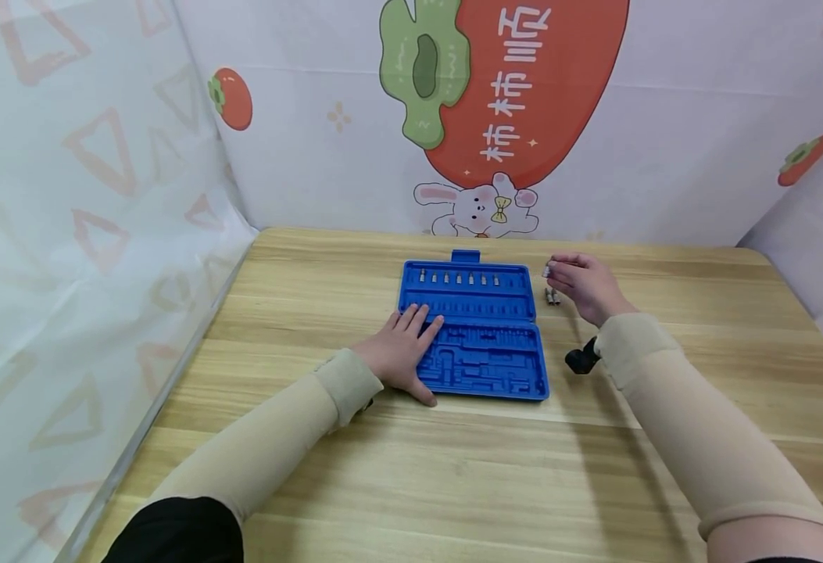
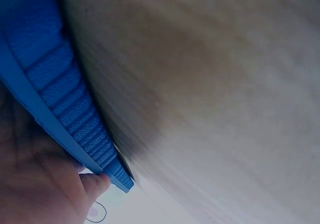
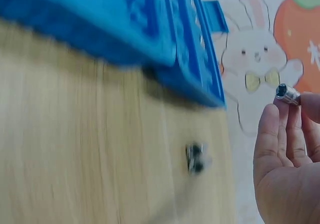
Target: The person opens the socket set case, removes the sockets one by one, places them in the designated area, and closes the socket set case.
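Observation:
An open blue plastic tool case (image 1: 484, 322) lies flat on the table, with molded slots in both halves. A row of small metal bits (image 1: 459, 278) stands in its far half. My left hand (image 1: 400, 352) rests on the case's left edge, fingers spread. In the left wrist view, part of this hand (image 2: 45, 184) touches the ribbed blue side. To the right of the case, my right hand (image 1: 587, 285) pinches a small silver socket (image 3: 287, 94) between thumb and fingers, raised above the table. Just below it, a few more sockets (image 1: 552, 297) stand close together, blurred in the right wrist view.
The wooden table (image 1: 453, 469) meets a white printed cloth (image 1: 298, 172) at its far edge and another cloth (image 1: 101, 274) on the left. A black device (image 1: 581, 359) sits at the right wrist. The case's latch tab (image 1: 465, 256) sticks out toward the back.

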`<act>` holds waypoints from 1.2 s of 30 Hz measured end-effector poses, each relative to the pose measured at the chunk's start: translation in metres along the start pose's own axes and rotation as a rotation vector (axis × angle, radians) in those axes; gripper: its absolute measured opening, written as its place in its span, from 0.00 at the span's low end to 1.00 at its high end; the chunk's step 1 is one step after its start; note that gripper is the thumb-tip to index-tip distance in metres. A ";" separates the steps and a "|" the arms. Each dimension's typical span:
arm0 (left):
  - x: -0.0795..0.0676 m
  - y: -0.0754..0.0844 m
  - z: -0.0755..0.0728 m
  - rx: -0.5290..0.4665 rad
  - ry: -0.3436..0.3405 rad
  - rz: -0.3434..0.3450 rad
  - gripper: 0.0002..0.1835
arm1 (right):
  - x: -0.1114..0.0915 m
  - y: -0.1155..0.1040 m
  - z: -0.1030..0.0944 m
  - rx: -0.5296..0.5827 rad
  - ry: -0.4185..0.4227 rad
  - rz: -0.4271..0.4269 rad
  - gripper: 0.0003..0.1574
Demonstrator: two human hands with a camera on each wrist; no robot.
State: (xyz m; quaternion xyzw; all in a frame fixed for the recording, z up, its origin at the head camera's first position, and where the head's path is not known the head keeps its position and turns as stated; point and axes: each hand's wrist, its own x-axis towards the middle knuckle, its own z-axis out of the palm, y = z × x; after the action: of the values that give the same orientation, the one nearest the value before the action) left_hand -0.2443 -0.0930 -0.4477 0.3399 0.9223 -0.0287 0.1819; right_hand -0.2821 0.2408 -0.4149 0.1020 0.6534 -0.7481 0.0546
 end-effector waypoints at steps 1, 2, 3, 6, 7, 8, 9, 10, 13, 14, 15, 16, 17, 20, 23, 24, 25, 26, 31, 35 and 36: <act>0.000 0.000 0.000 -0.001 0.000 0.000 0.73 | 0.000 0.000 -0.005 -0.011 0.001 0.006 0.09; 0.000 0.000 0.000 0.000 0.000 0.000 0.73 | 0.000 0.000 -0.009 -0.021 0.001 0.015 0.11; 0.000 0.000 0.000 0.002 -0.002 0.000 0.73 | 0.000 0.000 -0.013 -0.038 0.005 0.024 0.12; 0.000 0.001 0.000 0.008 -0.006 0.000 0.73 | 0.001 0.001 -0.024 -0.118 0.020 0.057 0.19; -0.001 0.001 -0.001 0.008 -0.008 0.000 0.73 | 0.001 0.002 -0.027 -0.153 0.025 0.068 0.22; -0.001 0.001 -0.001 0.008 -0.009 -0.001 0.73 | 0.002 0.003 -0.030 -0.188 0.028 0.079 0.25; -0.002 0.001 -0.002 0.007 -0.011 -0.001 0.73 | 0.002 0.004 -0.032 -0.227 0.032 0.087 0.27; -0.002 0.001 -0.002 0.008 -0.012 -0.001 0.73 | 0.003 0.004 -0.035 -0.265 0.033 0.094 0.28; -0.004 0.002 -0.003 0.009 -0.013 -0.003 0.73 | 0.006 0.007 -0.040 -0.367 0.034 0.100 0.28; -0.004 0.002 -0.004 0.009 -0.013 -0.003 0.73 | 0.007 0.008 -0.041 -0.386 0.033 0.101 0.27; -0.004 0.002 -0.004 0.009 -0.012 -0.003 0.73 | 0.008 0.009 -0.043 -0.402 0.034 0.102 0.27; -0.004 0.002 -0.004 0.009 -0.011 -0.003 0.73 | 0.009 0.009 -0.044 -0.413 0.032 0.104 0.27; -0.004 0.002 -0.004 0.008 -0.011 -0.003 0.73 | 0.009 0.010 -0.045 -0.420 0.031 0.108 0.26; -0.005 0.003 -0.005 0.005 -0.012 -0.001 0.73 | 0.011 0.012 -0.046 -0.425 0.027 0.123 0.25; -0.005 0.003 -0.006 0.008 -0.014 -0.002 0.73 | 0.013 0.012 -0.047 -0.443 0.021 0.128 0.24; -0.005 0.003 -0.007 0.009 -0.012 -0.004 0.73 | 0.013 0.012 -0.048 -0.447 0.019 0.126 0.23; -0.005 0.003 -0.008 0.012 -0.011 -0.005 0.73 | 0.014 0.012 -0.048 -0.451 0.018 0.124 0.21; -0.005 0.003 -0.008 0.014 -0.013 -0.005 0.73 | 0.014 0.012 -0.049 -0.450 0.014 0.122 0.20; -0.003 0.004 -0.005 0.023 -0.011 0.000 0.73 | 0.015 0.013 -0.051 -0.433 0.001 0.138 0.16; -0.004 0.004 -0.003 0.029 -0.002 0.002 0.73 | 0.015 0.012 -0.050 -0.449 -0.010 0.161 0.16; -0.005 0.004 -0.004 0.029 0.000 0.002 0.73 | 0.015 0.011 -0.049 -0.450 -0.013 0.165 0.16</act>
State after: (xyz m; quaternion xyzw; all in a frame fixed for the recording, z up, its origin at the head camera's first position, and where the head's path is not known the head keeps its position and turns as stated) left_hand -0.2393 -0.0921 -0.4422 0.3435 0.9214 -0.0419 0.1769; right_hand -0.2900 0.2884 -0.4350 0.1355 0.7928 -0.5772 0.1414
